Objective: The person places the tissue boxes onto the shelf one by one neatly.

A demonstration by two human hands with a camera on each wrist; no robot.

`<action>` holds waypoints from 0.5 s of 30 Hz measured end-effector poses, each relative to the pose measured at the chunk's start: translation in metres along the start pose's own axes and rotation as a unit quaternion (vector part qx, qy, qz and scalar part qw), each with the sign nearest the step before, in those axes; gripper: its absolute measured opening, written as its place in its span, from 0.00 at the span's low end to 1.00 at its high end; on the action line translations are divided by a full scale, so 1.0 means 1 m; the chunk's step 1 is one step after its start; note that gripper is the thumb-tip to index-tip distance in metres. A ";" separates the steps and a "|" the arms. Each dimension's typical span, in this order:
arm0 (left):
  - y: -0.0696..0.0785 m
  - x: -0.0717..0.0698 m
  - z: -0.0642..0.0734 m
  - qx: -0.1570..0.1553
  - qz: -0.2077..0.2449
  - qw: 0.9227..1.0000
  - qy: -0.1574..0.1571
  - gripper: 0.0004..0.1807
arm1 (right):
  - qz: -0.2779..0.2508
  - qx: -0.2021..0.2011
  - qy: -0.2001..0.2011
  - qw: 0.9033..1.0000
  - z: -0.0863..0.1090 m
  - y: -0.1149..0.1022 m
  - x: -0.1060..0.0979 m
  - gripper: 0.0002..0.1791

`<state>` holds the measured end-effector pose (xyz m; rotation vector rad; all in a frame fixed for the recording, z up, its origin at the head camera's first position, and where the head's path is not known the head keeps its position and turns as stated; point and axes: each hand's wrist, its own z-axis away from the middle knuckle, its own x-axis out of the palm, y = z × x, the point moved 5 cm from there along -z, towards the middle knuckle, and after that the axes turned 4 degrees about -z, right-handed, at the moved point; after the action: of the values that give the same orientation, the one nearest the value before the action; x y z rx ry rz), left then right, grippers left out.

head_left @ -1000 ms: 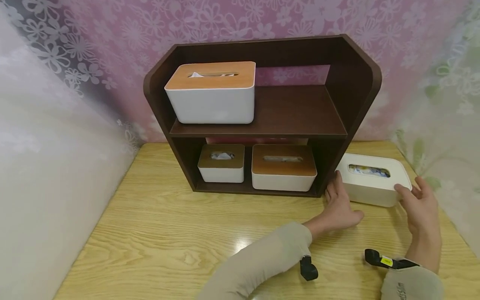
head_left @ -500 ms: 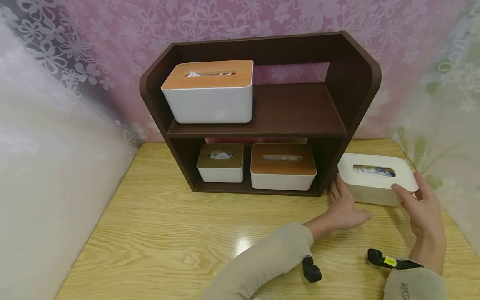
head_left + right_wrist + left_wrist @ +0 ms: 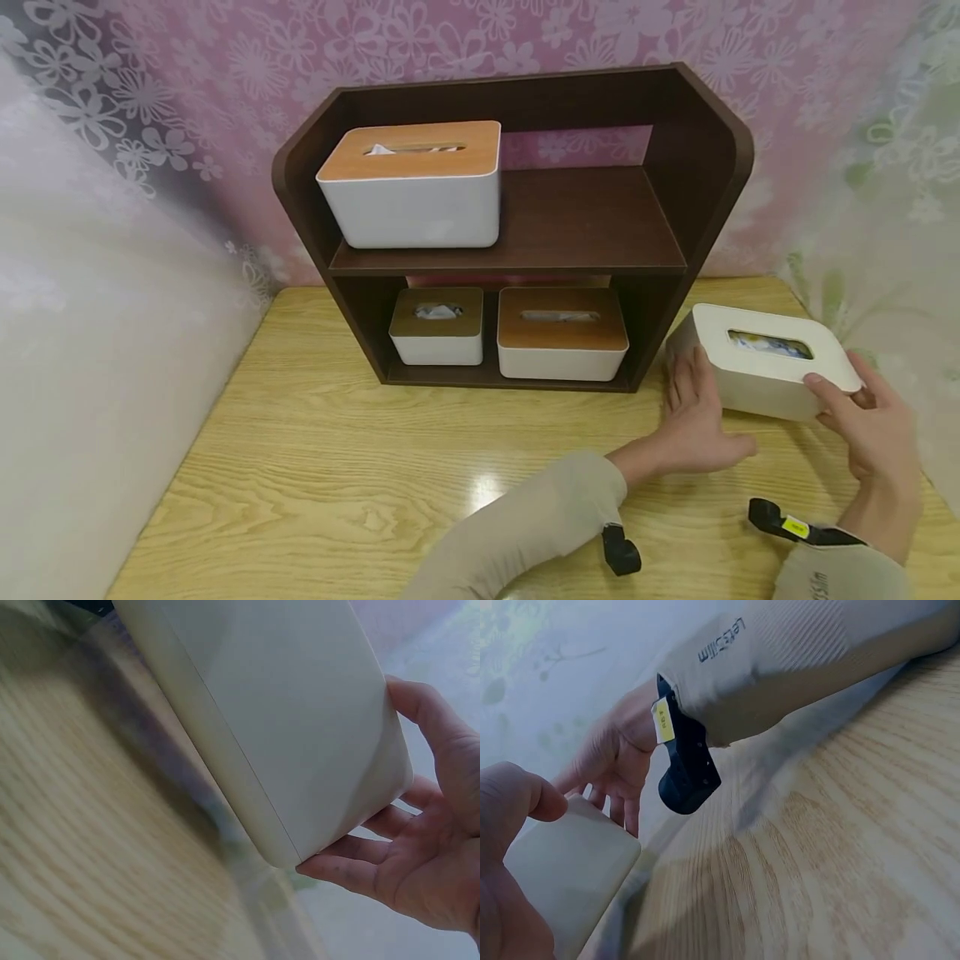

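A cream tissue box [image 3: 765,383] with an oval slot in its lid is to the right of the shelf, set at an angle. At its right end, my right hand [image 3: 873,417] grips it, thumb on the lid edge and fingers round the end. My left hand [image 3: 697,425] lies against the box's left front corner with fingers extended and thumb out to the side. In the right wrist view the box [image 3: 277,712] is tilted, with a shadow on the table along its lower edge. Patterned packaging shows through the slot.
A dark brown two-tier shelf [image 3: 592,217] stands at the back. On its upper tier is a large white tissue box [image 3: 420,208] with a wooden lid; two smaller ones [image 3: 442,350] [image 3: 558,364] sit below. A wall [image 3: 900,208] rises close on the right of the wooden table [image 3: 300,467].
The cream tissue box has shifted a little to the right and turned, its left side now showing more. Both hands have moved along with it. The head view has swung slightly.
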<state>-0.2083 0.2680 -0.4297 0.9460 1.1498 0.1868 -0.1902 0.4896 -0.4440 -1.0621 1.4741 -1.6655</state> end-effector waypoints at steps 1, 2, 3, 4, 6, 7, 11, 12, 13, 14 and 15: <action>0.002 0.000 0.002 0.004 -0.008 1.000 0.000 0.66 | 0.003 -0.005 0.003 1.000 0.001 -0.003 -0.001 0.46; 0.003 -0.001 0.004 0.008 -0.017 1.000 -0.002 0.66 | 0.007 -0.010 0.006 1.000 0.001 -0.006 -0.002 0.46; 0.005 -0.001 0.006 0.013 -0.027 1.000 -0.002 0.66 | 0.011 -0.016 0.008 1.000 0.002 -0.009 -0.003 0.46; 0.007 -0.002 0.009 0.018 -0.036 0.999 -0.001 0.66 | 0.015 -0.021 0.007 1.000 0.003 -0.012 -0.003 0.46; 0.010 -0.003 0.014 0.031 -0.051 0.998 0.003 0.66 | 0.031 -0.032 0.009 0.999 0.006 -0.018 -0.005 0.46; 0.011 -0.003 0.017 0.037 -0.057 0.998 0.009 0.65 | 0.036 -0.038 0.010 0.999 0.008 -0.021 -0.007 0.46; 0.014 -0.005 0.027 0.057 -0.058 0.996 0.031 0.64 | 0.103 -0.075 0.013 0.992 0.019 -0.031 -0.015 0.41; 0.015 -0.006 0.029 0.062 -0.051 0.996 0.036 0.63 | 0.125 -0.085 0.016 0.988 0.022 -0.034 -0.017 0.40; 0.015 -0.007 0.031 0.066 -0.042 0.996 0.040 0.63 | 0.143 -0.091 0.022 0.985 0.026 -0.038 -0.017 0.38; 0.016 -0.008 0.034 0.071 -0.036 0.996 0.047 0.63 | 0.160 -0.100 0.026 0.982 0.030 -0.041 -0.017 0.37; 0.016 -0.010 0.036 0.076 -0.031 0.995 0.054 0.63 | 0.172 -0.106 0.029 0.979 0.033 -0.045 -0.016 0.36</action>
<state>-0.1772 0.2531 -0.4083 1.0436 1.3056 0.1018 -0.1520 0.4953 -0.4008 -0.8140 1.7890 -1.3280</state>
